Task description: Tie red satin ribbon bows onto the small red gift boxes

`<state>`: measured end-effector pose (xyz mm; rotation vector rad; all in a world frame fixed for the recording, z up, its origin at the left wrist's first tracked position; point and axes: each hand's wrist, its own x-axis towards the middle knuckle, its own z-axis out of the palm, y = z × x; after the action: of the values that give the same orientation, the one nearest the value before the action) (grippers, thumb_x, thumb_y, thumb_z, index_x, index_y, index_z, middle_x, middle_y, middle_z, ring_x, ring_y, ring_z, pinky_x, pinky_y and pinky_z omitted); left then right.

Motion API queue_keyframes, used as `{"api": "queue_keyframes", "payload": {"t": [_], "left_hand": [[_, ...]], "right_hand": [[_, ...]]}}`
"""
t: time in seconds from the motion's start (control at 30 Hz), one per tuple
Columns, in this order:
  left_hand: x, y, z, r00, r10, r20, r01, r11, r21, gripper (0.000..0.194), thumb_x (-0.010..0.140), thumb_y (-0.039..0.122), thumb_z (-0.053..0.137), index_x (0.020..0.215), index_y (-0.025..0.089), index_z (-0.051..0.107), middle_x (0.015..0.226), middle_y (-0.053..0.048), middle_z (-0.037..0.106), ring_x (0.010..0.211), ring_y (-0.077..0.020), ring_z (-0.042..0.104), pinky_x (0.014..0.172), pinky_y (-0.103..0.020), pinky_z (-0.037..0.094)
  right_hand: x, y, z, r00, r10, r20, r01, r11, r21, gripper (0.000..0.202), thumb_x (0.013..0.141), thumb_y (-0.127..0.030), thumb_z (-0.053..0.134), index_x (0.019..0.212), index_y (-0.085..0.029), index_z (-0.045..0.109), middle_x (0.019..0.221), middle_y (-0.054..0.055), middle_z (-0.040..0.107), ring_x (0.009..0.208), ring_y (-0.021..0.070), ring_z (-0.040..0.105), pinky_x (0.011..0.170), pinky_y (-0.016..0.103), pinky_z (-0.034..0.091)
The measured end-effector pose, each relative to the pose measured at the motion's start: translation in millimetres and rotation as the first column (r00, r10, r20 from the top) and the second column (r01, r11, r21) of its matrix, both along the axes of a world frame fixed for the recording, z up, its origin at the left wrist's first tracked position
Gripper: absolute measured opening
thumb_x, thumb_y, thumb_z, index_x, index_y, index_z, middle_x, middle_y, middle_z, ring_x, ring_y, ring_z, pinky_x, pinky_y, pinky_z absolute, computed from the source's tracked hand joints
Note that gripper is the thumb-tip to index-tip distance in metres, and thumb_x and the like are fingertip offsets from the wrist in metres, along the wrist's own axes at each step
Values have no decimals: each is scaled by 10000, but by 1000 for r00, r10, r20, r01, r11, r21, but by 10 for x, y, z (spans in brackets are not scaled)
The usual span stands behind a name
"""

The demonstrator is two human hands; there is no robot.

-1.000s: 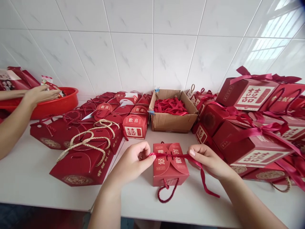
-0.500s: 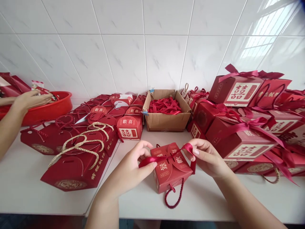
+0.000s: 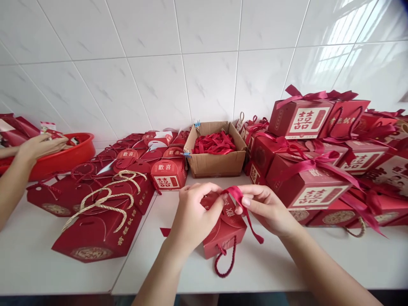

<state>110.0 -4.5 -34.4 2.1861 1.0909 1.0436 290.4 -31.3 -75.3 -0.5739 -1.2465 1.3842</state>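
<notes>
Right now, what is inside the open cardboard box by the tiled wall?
The open cardboard box holds a loose heap of red ribbons. Only the upper ones show; the heap covers the bottom, so whatever lies underneath cannot be seen.

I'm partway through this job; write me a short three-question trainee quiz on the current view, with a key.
1. Multiple choice: What lies inside the open cardboard box?
A) Candy packets
B) Red ribbons
C) Folded cards

2. True or false: The left hand and the right hand both grip the ribbon over the small red box.

3. Fill in: The twisted cord on the dark red boxes at left is ____ in colour.

Key: 1 B; 2 true; 3 gold
</notes>
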Motion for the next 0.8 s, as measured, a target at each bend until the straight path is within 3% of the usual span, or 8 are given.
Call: {"api": "queue_keyframes", "payload": {"t": [0.23, 0.43, 0.53, 0.63, 0.73, 0.8], "left_hand": [[1, -1, -74, 994, 55, 91, -62, 995, 78, 125, 838, 231, 564, 732, 195, 621, 732, 10, 677, 727, -156, 620, 719, -279, 456], [-2, -29, -58, 994, 8, 105, -19, 995, 98, 93, 841, 231, 564, 761, 206, 603, 757, 14, 642, 759, -146, 602, 748, -269, 457], [-166, -27, -42, 997, -24, 67, 24, 1000, 9, 127, 838, 265, 585, 962, 239, 587, 958, 7, 643, 939, -152, 596, 855, -258, 450], [-382, 5, -80, 996, 79, -52, -84, 991, -100, 179, 847, 370, 574, 971, 246, 540, 1016, -11, 607, 1024, -186, 560, 909, -300, 419], [-527, 67, -139, 971, 130, -200, -183, 945, -271, 326, 821, 530, 557, 958, 239, 507, 1035, -31, 595, 1022, -226, 555, 875, -340, 417], [-565, 112, -164, 966, 68, -251, -170, 897, -409, 393, 810, 606, 519, 936, 233, 515, 1000, -28, 611, 958, -230, 577, 823, -336, 423]], "right_hand": [[-157, 12, 16, 965, -157, 208, 170, 985, -42, 205, 828, -323, 684, 966, -184, 623, 649, -9, 662, 610, 96, 578, 599, 211, 443], [-212, 17, 34, 869, -301, 393, 267, 954, 139, 169, 841, -327, 653, 848, -162, 691, 720, 20, 638, 686, 128, 574, 651, 243, 444], [-222, 5, 34, 841, -370, 395, 313, 928, 203, 154, 856, -317, 634, 849, -175, 693, 850, 44, 653, 798, 159, 594, 714, 264, 458], [-233, -8, 21, 878, -298, 375, 260, 954, 148, 142, 875, -318, 613, 879, -188, 671, 867, 42, 677, 814, 159, 613, 733, 263, 477], [-237, -17, 8, 904, -222, 365, 193, 974, 115, 145, 899, -318, 583, 872, -189, 645, 857, 39, 684, 813, 153, 624, 764, 265, 489], [-238, -23, 7, 912, -191, 362, 160, 980, 114, 142, 913, -306, 564, 869, -188, 629, 870, 40, 687, 834, 148, 630, 791, 260, 488]]}}
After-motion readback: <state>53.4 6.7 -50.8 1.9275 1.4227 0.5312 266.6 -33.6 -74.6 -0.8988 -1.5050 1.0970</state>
